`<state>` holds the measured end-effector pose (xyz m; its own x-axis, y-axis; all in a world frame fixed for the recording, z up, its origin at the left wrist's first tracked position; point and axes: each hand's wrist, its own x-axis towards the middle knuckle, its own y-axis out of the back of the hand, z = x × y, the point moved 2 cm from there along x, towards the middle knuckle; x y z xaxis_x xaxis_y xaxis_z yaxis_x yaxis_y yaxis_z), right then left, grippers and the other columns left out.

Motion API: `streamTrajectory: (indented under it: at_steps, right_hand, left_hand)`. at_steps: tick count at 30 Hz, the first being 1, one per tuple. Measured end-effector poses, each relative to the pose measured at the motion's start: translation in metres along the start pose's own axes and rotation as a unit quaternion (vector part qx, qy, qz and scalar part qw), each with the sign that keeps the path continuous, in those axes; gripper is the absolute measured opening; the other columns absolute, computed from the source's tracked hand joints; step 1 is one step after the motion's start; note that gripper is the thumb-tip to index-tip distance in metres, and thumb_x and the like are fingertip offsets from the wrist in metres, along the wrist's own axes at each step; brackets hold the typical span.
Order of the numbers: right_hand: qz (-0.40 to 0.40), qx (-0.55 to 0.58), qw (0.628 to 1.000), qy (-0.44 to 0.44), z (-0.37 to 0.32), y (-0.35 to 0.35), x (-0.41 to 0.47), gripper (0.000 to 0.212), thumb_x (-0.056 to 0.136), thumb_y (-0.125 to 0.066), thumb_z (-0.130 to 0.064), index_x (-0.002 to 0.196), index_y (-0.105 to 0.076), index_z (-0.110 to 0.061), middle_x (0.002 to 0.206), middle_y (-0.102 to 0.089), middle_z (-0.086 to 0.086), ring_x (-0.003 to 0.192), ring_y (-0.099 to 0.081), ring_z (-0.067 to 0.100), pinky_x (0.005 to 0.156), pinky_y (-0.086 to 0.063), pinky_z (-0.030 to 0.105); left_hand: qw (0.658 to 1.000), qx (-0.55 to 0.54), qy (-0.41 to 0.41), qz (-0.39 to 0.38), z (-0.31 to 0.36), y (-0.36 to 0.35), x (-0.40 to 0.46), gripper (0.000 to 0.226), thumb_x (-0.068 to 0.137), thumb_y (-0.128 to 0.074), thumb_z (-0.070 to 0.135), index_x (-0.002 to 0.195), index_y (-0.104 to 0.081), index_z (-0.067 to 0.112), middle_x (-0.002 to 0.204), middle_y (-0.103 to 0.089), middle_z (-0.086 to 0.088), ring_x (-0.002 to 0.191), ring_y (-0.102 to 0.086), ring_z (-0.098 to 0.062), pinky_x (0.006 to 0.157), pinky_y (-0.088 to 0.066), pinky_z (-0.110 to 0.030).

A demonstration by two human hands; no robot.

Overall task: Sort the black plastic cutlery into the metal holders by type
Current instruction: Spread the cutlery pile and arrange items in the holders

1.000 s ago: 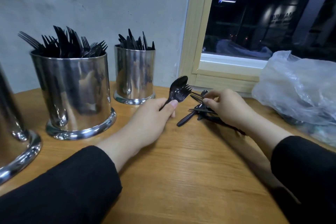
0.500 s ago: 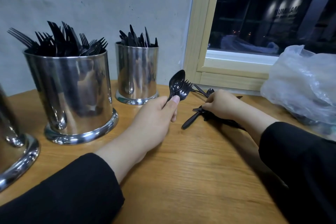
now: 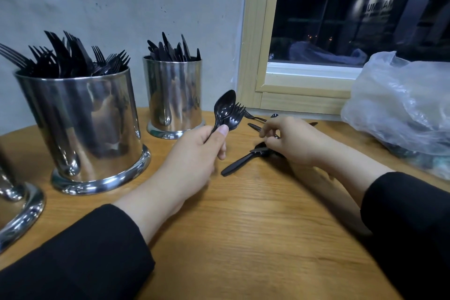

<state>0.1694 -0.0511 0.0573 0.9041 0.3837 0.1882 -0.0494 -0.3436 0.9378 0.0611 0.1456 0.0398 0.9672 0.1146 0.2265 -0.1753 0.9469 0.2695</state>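
right hand (image 3: 289,140) pinches in loose cutlery (image 3: 243,162) directly below it, handles pointing left-near; left hand (image 3: 194,153) (gripping spoon (image 3: 224,108) and fork (image 3: 235,117)) beside.

1. One view only: head-worn, wide-angle (edges bend), so there is no second view for it to overlap with.
2. Looks forward and down over both forearms onto a wooden table (image 3: 243,238).
3. Close in: left hand (image 3: 194,153) and right hand (image 3: 292,141) sit mid-frame.
4. Faces a grey wall (image 3: 121,7) and window (image 3: 341,19) just behind the table; metal holders (image 3: 82,124) left of centre.
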Motion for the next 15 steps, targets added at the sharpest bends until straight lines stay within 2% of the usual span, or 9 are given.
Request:
streamTrajectory:
  at_steps: [2,4,7,9,11,13,15]
  right_hand:
    - [0.009,-0.042,0.999,-0.008,-0.002,-0.003,-0.003,0.019,0.097,-0.051,-0.028,0.109,-0.066,-0.029,0.101,-0.066,-0.007,0.091,-0.06,0.019,0.09,-0.046,0.041]
    - [0.027,-0.076,0.996,-0.037,-0.002,-0.005,-0.001,0.023,0.101,-0.049,-0.037,0.111,-0.067,-0.026,0.103,-0.069,-0.002,0.099,-0.059,0.025,0.095,-0.043,0.044]
    - [-0.003,-0.064,0.995,-0.076,-0.003,-0.007,0.005,0.028,0.1,-0.055,-0.044,0.103,-0.071,-0.021,0.088,-0.069,-0.001,0.092,-0.062,0.025,0.095,-0.049,0.046]
    - [-0.007,-0.027,0.996,-0.086,-0.003,-0.008,0.01,0.019,0.097,-0.063,-0.037,0.097,-0.074,-0.022,0.083,-0.069,-0.002,0.087,-0.063,0.023,0.088,-0.053,0.042]
    - [-0.006,0.009,0.996,-0.087,-0.002,-0.009,0.011,0.008,0.092,-0.068,-0.026,0.088,-0.075,-0.024,0.082,-0.071,-0.001,0.08,-0.064,0.018,0.072,-0.053,0.03]
    - [-0.008,0.039,0.996,-0.084,-0.002,-0.008,0.01,0.009,0.091,-0.069,-0.02,0.085,-0.076,-0.023,0.081,-0.072,0.0,0.076,-0.064,0.015,0.061,-0.047,0.024]
    - [0.022,0.086,0.994,-0.071,-0.001,-0.007,0.008,0.011,0.092,-0.066,-0.019,0.086,-0.075,-0.022,0.082,-0.073,0.0,0.074,-0.065,0.014,0.059,-0.047,0.024]
  left_hand:
    - [1.0,0.006,-0.003,0.0,0.0,0.0,0.0,0.044,0.106,-0.046,0.044,0.076,-0.055,0.013,0.05,-0.049,0.015,0.041,-0.038,-0.006,0.047,-0.038,-0.027]
    - [1.0,0.005,-0.005,-0.002,-0.001,0.0,0.0,0.044,0.106,-0.047,0.043,0.075,-0.056,0.014,0.054,-0.052,0.013,0.041,-0.039,-0.006,0.046,-0.038,-0.027]
    - [1.0,0.003,-0.008,-0.001,-0.002,0.0,0.0,0.044,0.106,-0.047,0.043,0.075,-0.057,0.014,0.063,-0.057,0.006,0.043,-0.04,-0.008,0.045,-0.038,-0.028]
    - [1.0,0.001,-0.007,-0.001,-0.002,0.0,0.0,0.044,0.106,-0.047,0.043,0.075,-0.057,0.014,0.061,-0.056,0.007,0.043,-0.04,-0.008,0.045,-0.038,-0.028]
    - [1.0,0.003,-0.008,-0.002,-0.001,-0.001,0.0,0.044,0.106,-0.047,0.043,0.075,-0.057,0.014,0.057,-0.053,0.01,0.043,-0.04,-0.009,0.045,-0.038,-0.027]
    - [1.0,0.007,-0.009,0.002,-0.001,0.0,0.001,0.044,0.106,-0.047,0.043,0.075,-0.057,0.013,0.057,-0.054,0.01,0.043,-0.041,-0.009,0.046,-0.039,-0.028]
    - [1.0,0.013,-0.015,0.011,-0.002,0.001,0.001,0.044,0.106,-0.047,0.043,0.075,-0.058,0.014,0.064,-0.057,0.004,0.046,-0.043,-0.011,0.049,-0.04,-0.03]
